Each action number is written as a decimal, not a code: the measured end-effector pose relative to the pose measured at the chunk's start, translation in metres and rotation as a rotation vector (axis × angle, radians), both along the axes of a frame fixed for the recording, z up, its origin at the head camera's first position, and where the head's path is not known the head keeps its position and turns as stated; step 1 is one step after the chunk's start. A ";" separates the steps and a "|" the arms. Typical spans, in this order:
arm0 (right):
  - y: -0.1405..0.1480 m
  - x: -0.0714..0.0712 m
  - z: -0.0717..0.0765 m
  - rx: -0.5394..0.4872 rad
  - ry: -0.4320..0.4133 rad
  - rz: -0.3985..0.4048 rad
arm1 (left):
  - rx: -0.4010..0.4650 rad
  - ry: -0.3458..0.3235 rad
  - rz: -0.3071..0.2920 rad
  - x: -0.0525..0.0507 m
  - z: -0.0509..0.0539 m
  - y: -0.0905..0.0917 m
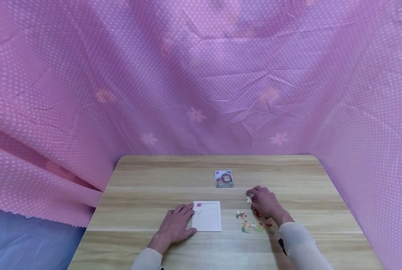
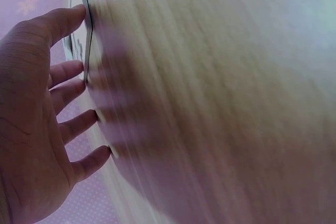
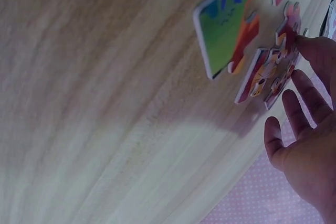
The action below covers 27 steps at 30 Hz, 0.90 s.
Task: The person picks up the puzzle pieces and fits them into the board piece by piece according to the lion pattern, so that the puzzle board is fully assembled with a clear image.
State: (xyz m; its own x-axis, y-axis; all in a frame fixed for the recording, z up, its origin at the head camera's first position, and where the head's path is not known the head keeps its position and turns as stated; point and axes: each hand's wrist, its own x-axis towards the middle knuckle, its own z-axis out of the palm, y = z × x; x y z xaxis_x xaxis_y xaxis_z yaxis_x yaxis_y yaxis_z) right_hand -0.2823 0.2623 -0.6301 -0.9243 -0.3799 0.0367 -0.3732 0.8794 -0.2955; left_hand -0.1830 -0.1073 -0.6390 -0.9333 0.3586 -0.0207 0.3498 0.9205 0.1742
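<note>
My left hand point(image 1: 177, 224) lies flat with fingers spread, thumb and fingertips touching the left edge of a white square puzzle tray point(image 1: 219, 217). A puzzle piece with a pink print point(image 1: 199, 205) sits in the tray's upper left corner. To the right, my right hand point(image 1: 265, 203) reaches down to the table, its thumb and index finger pinching a pale puzzle piece point(image 1: 249, 198). Several loose, colourful puzzle pieces point(image 1: 258, 226) lie beside and below that hand, some partly covered by it. In the right wrist view, a green corner piece point(image 3: 226, 32) lies near the fingers.
A small picture card with a lion point(image 1: 224, 179) lies on the wooden table point(image 1: 160, 172) behind the tray. Pink dotted cloth point(image 1: 194, 93) hangs around the back and sides. Blue fabric point(image 1: 29, 240) shows at the lower left.
</note>
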 end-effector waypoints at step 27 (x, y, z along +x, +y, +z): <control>0.000 -0.018 0.001 0.023 -0.110 -0.068 | 0.026 -0.004 0.030 -0.006 -0.005 0.000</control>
